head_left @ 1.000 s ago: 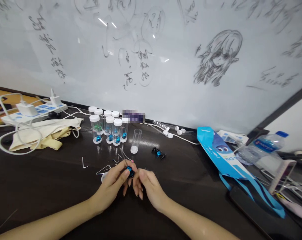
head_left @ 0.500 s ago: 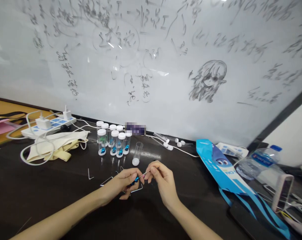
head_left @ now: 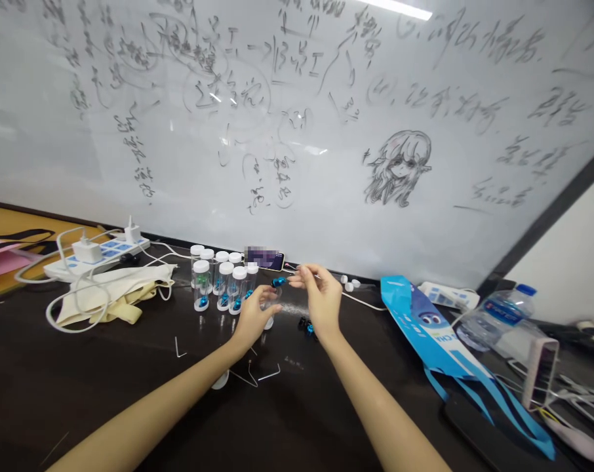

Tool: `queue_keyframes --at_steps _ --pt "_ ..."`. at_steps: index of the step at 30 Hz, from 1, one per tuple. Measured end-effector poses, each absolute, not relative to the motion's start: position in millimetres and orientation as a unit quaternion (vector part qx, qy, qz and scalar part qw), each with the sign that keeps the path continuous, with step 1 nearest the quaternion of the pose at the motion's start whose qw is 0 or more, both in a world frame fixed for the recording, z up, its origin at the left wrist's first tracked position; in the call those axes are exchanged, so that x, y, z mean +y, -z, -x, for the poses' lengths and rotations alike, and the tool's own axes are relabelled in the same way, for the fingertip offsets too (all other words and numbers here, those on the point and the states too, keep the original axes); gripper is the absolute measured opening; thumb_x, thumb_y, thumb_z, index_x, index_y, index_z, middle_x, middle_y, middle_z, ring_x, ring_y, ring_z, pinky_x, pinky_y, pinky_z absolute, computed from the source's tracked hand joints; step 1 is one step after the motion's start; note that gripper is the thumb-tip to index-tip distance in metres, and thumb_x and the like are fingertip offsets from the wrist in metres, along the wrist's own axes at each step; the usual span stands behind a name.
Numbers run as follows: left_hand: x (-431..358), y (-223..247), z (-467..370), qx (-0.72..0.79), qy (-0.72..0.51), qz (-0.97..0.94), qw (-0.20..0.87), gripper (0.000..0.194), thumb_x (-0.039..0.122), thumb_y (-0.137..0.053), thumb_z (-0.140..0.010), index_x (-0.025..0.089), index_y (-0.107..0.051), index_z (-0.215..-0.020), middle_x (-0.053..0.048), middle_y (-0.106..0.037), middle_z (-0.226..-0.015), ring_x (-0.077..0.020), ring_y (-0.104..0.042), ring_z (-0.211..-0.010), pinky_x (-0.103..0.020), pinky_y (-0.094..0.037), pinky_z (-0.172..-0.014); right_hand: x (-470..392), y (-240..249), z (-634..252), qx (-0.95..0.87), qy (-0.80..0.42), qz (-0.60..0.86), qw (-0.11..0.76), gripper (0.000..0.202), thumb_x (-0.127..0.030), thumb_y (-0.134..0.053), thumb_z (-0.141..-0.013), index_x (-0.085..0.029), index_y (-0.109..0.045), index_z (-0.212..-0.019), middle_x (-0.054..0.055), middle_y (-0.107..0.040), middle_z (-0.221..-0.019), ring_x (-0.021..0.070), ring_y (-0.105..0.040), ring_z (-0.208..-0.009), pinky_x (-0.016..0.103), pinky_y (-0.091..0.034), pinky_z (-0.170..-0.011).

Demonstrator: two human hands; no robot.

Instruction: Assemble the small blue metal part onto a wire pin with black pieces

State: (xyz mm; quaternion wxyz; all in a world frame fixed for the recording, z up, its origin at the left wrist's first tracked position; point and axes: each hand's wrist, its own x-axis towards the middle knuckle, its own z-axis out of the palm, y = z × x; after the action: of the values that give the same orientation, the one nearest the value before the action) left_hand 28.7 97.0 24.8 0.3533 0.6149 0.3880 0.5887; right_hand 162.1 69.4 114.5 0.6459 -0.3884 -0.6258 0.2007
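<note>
My left hand (head_left: 252, 316) is curled around a clear tube (head_left: 271, 303) whose white base (head_left: 268, 323) rests on the dark table. My right hand (head_left: 321, 298) pinches a thin metal rod. At the rod's end, above the tube's mouth, is a small shiny blue metallic piece (head_left: 278, 282). Behind the right wrist lie small black and blue pieces (head_left: 307, 326). L-shaped metal keys (head_left: 270, 373) and a bent wire (head_left: 250, 379) lie below my left hand, beside a white round piece (head_left: 221, 380) partly hidden by the forearm.
Several capped clear tubes (head_left: 201, 285) stand left of my hands, most with blue pieces inside. Behind them lies a phone (head_left: 265, 258). A power strip (head_left: 98, 252) and cream bag (head_left: 100, 295) are at left; a blue bag (head_left: 425, 328) and water bottle (head_left: 503, 311) at right.
My left hand has moved from the blue piece up to the clear tube. My right hand has risen, carrying the blue piece on the rod over the tube.
</note>
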Motion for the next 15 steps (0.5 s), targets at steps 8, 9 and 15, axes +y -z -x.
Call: queue_keyframes --at_steps 8,9,15 --pt "81.2 -39.4 -20.0 0.379 -0.567 -0.658 0.32 0.035 0.02 -0.075 -0.073 0.019 -0.067 -0.107 -0.01 -0.073 -0.11 -0.0268 -0.068 -0.1 -0.042 -0.052 -0.092 55.2 -103.9 -178.6 -0.728 -0.109 0.405 0.543 0.022 -0.016 -0.05 -0.093 -0.019 -0.07 -0.1 0.005 -0.067 -0.084 0.0176 -0.063 -0.07 0.029 -0.05 -0.068" --pt "79.9 -44.0 -18.2 0.378 -0.565 -0.664 0.312 0.037 0.021 -0.075 -0.074 0.019 -0.067 -0.11 -0.01 -0.073 -0.112 -0.0265 -0.068 -0.099 -0.042 -0.052 -0.092 52.3 -105.5 -181.1 -0.769 -0.049 0.407 0.49 0.027 -0.011 -0.047 -0.093 -0.019 -0.07 -0.103 0.006 -0.066 -0.086 0.0181 -0.063 -0.073 0.03 -0.048 -0.07" --pt "77.7 -70.1 -9.7 0.361 -0.547 -0.708 0.265 0.034 0.018 -0.074 -0.075 0.023 -0.069 -0.108 -0.007 -0.073 -0.112 -0.0261 -0.065 -0.104 -0.046 -0.048 -0.098 41.6 -114.5 -180.1 -0.834 0.2 0.441 0.266 0.032 -0.003 -0.045 -0.092 -0.019 -0.07 -0.105 0.006 -0.064 -0.082 0.0166 -0.057 -0.066 0.026 -0.033 -0.055"
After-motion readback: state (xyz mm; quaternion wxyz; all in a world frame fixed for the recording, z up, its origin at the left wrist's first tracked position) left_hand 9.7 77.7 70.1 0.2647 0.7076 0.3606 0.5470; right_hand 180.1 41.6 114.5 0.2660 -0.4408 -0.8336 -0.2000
